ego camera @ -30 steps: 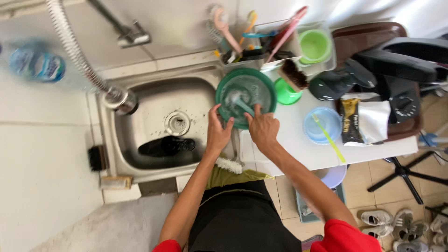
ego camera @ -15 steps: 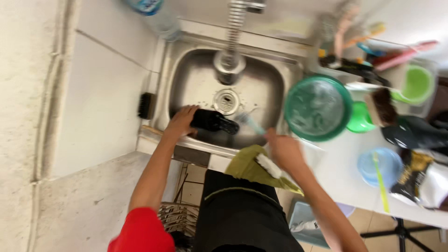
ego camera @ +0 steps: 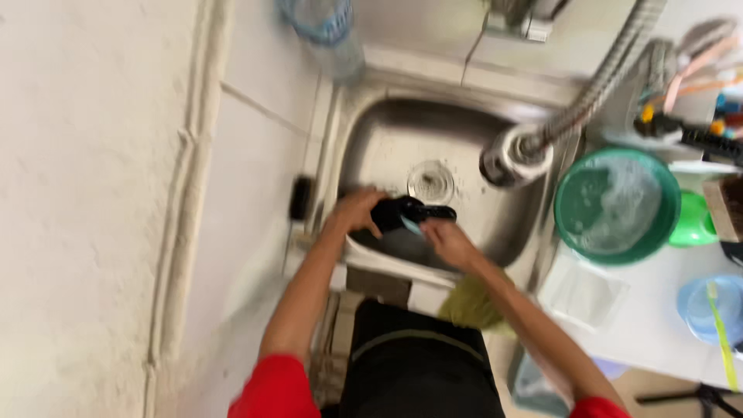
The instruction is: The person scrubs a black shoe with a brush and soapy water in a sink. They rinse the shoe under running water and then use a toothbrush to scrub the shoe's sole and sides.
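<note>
Washing step in hand. Left hand (ego camera: 357, 213) closed around a black object (ego camera: 402, 210), possibly a shoe, held low over the steel sink (ego camera: 371, 139). Right hand (ego camera: 447, 240) pinches a small light-blue tool (ego camera: 412, 226) against it; blur hides detail. Next move likely needs scrubbing strokes.

You see soft even daylight, faint shadows, heavy motion blur throughout, a smeared bottle (ego camera: 321, 31) at the sink's (ego camera: 387, 135) far-left corner, edges stretched wide.
</note>
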